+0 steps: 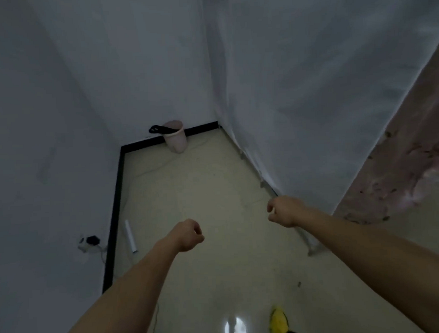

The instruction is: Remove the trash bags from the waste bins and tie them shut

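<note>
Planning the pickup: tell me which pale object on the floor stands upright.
The pale pink waste bin in the far corner, black bag draped over its rim. The white roll lies flat beside the left baseboard.

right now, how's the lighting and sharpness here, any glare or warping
Head view: dim and grey; a bright glare patch on the glossy cream floor near the bottom edge; wide-angle lens bows the white walls; the small pink waste bin in the corner looks soft.
</note>
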